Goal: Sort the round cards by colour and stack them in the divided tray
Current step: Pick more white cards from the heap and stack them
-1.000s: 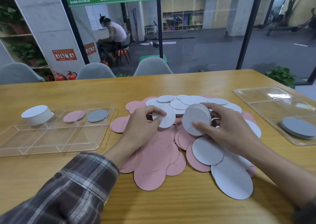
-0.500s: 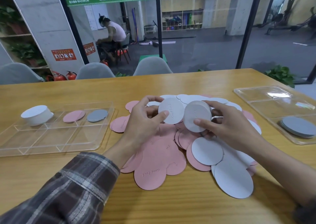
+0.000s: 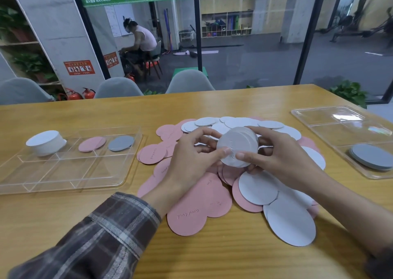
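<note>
- The small white card that the left hand point(image 3: 191, 159) was lifting off the pile half a second ago has now joined the white bundle point(image 3: 236, 149). The card is no longer separate.
- Both hands now grip that bundle. The left hand's thumb and curled fingers hold its near-left edge, and the right hand point(image 3: 285, 157) wraps its right side. It is held tilted on edge above the loose pile point(image 3: 202, 200) on the worktop point(image 3: 63, 215).
- I judge the gathering of small white cards to be one card further on, and the hands look to be squaring the bundle.
- The divided tray point(image 3: 63, 180) at the left already holds a white stack point(image 3: 45, 143) in its far-left compartment. A pink card point(image 3: 91, 144) and a grey card point(image 3: 121, 143) lie in the next two.
- Many pink and white cards are still unsorted.
</note>
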The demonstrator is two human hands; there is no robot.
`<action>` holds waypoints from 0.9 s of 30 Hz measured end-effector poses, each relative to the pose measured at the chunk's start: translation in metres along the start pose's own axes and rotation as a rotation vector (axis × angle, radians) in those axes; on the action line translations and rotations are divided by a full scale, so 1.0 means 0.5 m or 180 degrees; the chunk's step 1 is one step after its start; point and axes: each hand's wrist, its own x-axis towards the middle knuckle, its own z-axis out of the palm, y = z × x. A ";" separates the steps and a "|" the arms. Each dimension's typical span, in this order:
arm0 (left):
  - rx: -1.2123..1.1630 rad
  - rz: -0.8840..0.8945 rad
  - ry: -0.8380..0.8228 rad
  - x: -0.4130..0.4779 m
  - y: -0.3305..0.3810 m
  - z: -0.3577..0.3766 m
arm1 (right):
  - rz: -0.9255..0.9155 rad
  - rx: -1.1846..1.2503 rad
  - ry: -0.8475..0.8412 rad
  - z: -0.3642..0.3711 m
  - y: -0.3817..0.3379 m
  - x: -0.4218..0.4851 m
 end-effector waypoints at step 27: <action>0.2430 0.0153 0.0221 0.046 -0.063 -0.049 | -0.0204 -0.1348 0.0362 -0.018 0.019 0.003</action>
